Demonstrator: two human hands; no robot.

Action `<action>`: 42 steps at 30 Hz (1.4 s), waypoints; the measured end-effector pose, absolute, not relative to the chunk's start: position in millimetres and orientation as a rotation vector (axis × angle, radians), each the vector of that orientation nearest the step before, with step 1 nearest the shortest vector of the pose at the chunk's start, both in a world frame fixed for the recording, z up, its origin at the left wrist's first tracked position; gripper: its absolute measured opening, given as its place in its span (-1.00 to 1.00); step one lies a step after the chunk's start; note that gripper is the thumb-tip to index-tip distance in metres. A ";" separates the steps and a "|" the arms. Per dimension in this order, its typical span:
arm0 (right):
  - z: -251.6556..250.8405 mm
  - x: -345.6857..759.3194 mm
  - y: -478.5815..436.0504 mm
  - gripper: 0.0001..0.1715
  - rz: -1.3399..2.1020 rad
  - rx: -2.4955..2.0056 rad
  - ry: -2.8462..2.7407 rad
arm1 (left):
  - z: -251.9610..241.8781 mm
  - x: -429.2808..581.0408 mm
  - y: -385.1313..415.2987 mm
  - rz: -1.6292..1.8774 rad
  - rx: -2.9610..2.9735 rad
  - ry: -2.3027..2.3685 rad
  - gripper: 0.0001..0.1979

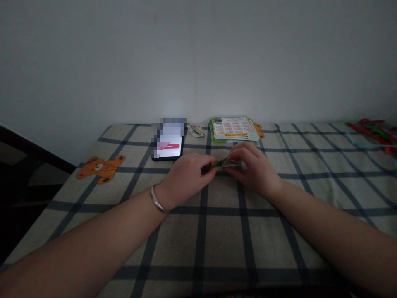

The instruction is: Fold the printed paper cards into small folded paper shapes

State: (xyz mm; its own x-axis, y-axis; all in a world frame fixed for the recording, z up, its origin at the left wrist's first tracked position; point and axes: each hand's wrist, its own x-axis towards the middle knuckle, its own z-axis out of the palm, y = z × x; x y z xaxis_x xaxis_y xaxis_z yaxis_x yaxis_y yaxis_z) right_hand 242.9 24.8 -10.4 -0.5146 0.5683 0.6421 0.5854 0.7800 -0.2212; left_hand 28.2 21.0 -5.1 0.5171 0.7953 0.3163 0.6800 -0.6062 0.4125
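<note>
Between my two hands is a small piece of folded printed paper [221, 163], pinched from both sides just above the checked cloth. My left hand [192, 171], with a silver bangle at the wrist, is closed on the paper's left end. Thumb and fingers of my right hand [254, 169] grip its right end. Most of the paper is hidden by my fingers. Beyond my hands lies a stack of printed paper sheets [234, 129]. A small folded paper piece [196, 131] rests left of that stack.
A phone [169, 140] with a lit, partly blurred screen lies left of the folded piece. Checked cloth [173, 248] covers the surface up to the wall [198, 62]. An orange bear figure [101, 169] is at the left; colourful strings [376, 132] lie far right.
</note>
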 end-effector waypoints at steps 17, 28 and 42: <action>-5.9 250.4 26.6 -0.89 -0.152 -1.137 -2.324 | -3.7 19.6 28.8 0.711 2.631 1.230 -0.80; -7.2 251.0 29.6 -0.73 -0.126 -1.044 -2.319 | -7.0 19.1 30.3 0.793 2.677 1.160 -0.83; -10.4 248.1 28.4 -0.91 0.242 -1.240 -2.208 | -3.1 22.7 27.2 0.855 2.469 1.285 -0.90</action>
